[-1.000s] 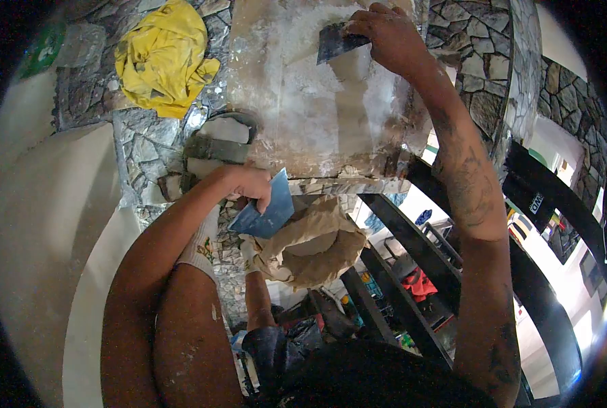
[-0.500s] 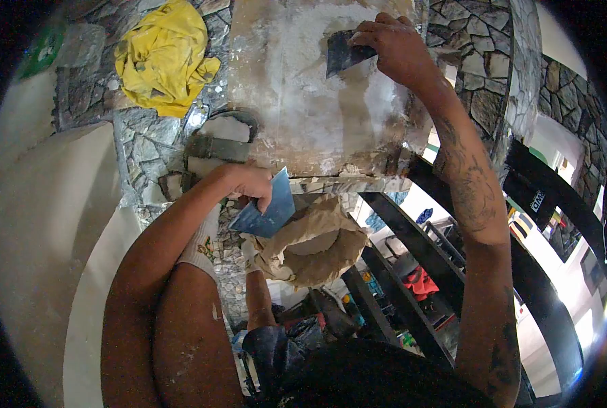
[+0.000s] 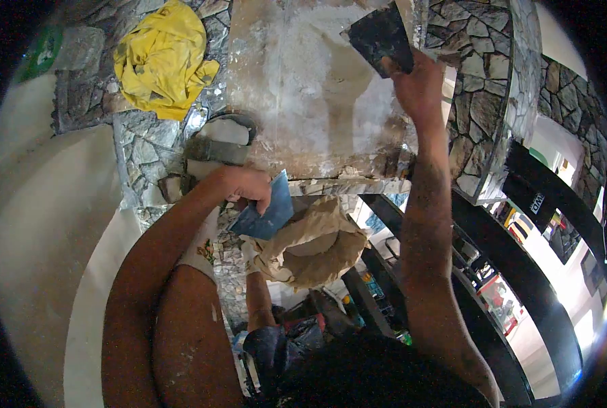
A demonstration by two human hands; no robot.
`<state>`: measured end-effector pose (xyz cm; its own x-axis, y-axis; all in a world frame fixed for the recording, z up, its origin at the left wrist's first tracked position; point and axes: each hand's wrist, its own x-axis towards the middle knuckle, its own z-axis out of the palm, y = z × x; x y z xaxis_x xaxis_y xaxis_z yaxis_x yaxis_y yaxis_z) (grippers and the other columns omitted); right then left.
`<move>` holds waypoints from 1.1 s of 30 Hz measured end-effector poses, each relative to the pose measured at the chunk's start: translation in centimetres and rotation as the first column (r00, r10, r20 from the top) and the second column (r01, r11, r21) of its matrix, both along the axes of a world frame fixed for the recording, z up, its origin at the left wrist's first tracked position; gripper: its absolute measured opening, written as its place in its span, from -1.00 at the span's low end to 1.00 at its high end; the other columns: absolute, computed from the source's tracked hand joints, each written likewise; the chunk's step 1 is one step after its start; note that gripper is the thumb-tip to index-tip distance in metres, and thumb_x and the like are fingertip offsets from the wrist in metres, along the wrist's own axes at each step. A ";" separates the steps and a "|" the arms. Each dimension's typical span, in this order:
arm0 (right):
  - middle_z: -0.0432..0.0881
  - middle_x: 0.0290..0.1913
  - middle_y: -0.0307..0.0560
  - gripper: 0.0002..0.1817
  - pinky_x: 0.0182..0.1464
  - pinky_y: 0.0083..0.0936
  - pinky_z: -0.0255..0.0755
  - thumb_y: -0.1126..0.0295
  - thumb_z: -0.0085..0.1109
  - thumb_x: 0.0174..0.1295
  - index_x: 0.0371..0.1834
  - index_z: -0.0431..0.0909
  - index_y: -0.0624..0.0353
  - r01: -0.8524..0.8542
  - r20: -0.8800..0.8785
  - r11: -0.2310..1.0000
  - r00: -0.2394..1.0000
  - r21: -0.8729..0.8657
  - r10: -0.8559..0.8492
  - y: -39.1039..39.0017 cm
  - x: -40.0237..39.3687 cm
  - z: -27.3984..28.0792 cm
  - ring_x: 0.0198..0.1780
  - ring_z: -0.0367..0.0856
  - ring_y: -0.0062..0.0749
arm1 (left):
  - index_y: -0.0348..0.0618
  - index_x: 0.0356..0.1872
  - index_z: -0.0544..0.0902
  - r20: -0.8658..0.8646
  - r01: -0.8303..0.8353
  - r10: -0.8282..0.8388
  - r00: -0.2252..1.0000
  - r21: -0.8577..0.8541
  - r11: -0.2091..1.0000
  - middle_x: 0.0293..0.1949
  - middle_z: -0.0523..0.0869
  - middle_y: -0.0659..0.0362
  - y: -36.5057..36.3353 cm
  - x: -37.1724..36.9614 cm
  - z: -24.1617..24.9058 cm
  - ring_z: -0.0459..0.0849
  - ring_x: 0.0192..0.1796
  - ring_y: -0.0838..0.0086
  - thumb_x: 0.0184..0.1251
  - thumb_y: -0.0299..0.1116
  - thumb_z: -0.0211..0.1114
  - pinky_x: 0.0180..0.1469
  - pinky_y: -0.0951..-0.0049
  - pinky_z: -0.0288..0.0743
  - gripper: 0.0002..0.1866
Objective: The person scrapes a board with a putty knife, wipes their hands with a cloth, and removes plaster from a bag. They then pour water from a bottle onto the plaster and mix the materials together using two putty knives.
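Observation:
My right hand (image 3: pixel 420 85) grips a dark flat spreader (image 3: pixel 383 37) by its lower edge, held tilted with its broad face showing over a large board (image 3: pixel 283 129). Whitish powder or plaster (image 3: pixel 317 54) is smeared across the board, with a damper brownish streak down its right half. Near the board's lower left corner, my left hand (image 3: pixel 252 187) is closed on a blue flat spreader (image 3: pixel 266 211). That spreader overlaps the rim of an open brown paper bag (image 3: pixel 310 262), with pale powder (image 3: pixel 311 246) inside.
A yellow cloth (image 3: pixel 164 61) lies on stone-patterned tiles at upper left. Beside the board's left edge is a greyish container (image 3: pixel 225 139) with pale material. Black slats (image 3: pixel 490 319) with gaps run down the right, a lower level cluttered beneath. My legs (image 3: pixel 194 340) are below.
My right hand has drawn right and slightly down, turning the dark spreader so its broad face shows upright. The brownish streak is more exposed. My left hand and the blue spreader have barely moved.

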<state>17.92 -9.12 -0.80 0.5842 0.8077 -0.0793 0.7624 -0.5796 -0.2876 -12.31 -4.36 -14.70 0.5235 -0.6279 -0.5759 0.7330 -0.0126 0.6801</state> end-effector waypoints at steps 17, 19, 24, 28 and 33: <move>0.66 -0.40 0.05 -0.72 -0.24 -0.36 0.48 0.38 0.22 -0.04 -0.21 0.61 0.19 -0.098 -0.103 0.979 0.988 0.179 0.118 1.7 -3.8 -3.3 -0.36 0.64 -0.14 | -0.36 -0.43 0.69 -0.137 0.004 0.017 0.990 0.153 0.988 -0.53 0.65 0.00 -1.1 0.7 0.7 0.60 -0.61 0.27 -0.26 -0.38 0.40 -0.61 0.27 0.47 -0.70; 0.65 -0.42 0.07 -0.72 -0.25 -0.34 0.49 0.36 0.21 -0.06 -0.24 0.61 0.18 -0.068 -0.092 0.976 0.992 0.205 0.088 2.0 -3.7 -3.9 -0.35 0.64 -0.07 | -0.36 -0.43 0.69 -0.144 0.045 -0.023 0.989 0.156 0.987 -0.52 0.65 0.00 -1.0 0.8 0.7 0.61 -0.57 0.27 -0.27 -0.37 0.40 -0.60 0.26 0.46 -0.70; 0.64 -0.43 0.07 -0.75 -0.25 -0.30 0.50 0.34 0.18 -0.08 -0.30 0.62 0.17 -0.031 -0.073 0.950 0.996 0.310 0.057 1.8 -3.1 -4.8 -0.33 0.64 -0.03 | -0.35 -0.43 0.69 -0.091 0.105 -0.088 0.992 0.204 0.973 -0.52 0.65 0.01 -0.9 0.9 0.4 0.61 -0.53 0.28 -0.29 -0.36 0.41 -0.56 0.24 0.44 -0.68; 0.65 -0.43 0.05 -0.74 -0.26 -0.31 0.50 0.34 0.19 -0.11 -0.31 0.62 0.16 0.024 -0.046 0.975 0.999 0.222 -0.014 1.3 -2.3 -5.3 -0.33 0.64 -0.03 | -0.32 -0.34 0.61 -0.132 0.127 -0.107 0.985 0.150 0.980 -0.44 0.66 0.05 -1.4 0.6 -0.9 0.61 -0.46 0.31 -0.34 -0.32 0.44 -0.49 0.28 0.47 -0.58; 0.66 -0.45 0.04 -0.74 -0.28 -0.33 0.51 0.34 0.21 -0.12 -0.33 0.61 0.20 0.056 0.017 0.985 0.998 0.161 -0.059 1.7 -3.0 -4.0 -0.36 0.66 -0.10 | -0.32 -0.26 0.55 -0.164 0.212 -0.180 0.970 0.205 0.956 -0.40 0.66 0.06 -0.5 1.6 1.0 0.61 -0.41 0.32 -0.35 -0.32 0.45 -0.46 0.29 0.49 -0.50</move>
